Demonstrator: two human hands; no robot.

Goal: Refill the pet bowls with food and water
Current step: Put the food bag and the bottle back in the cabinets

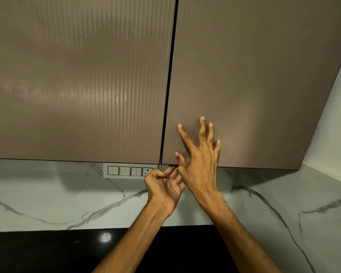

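Two brown ribbed wall-cabinet doors fill the upper view, the left door point(77, 79) and the right door point(254, 79), both closed with a thin dark gap between them. My right hand point(199, 160) lies flat with fingers spread on the lower left corner of the right door. My left hand point(163, 186) is palm up just below that corner, its fingertips curled under the door's bottom edge. No pet bowl, food or water is in view.
A white switch and socket plate point(129, 171) sits on the marble-patterned backsplash point(47, 194) under the left door. A black glossy countertop point(37, 251) runs along the bottom. A white side wall point(335, 119) closes the right.
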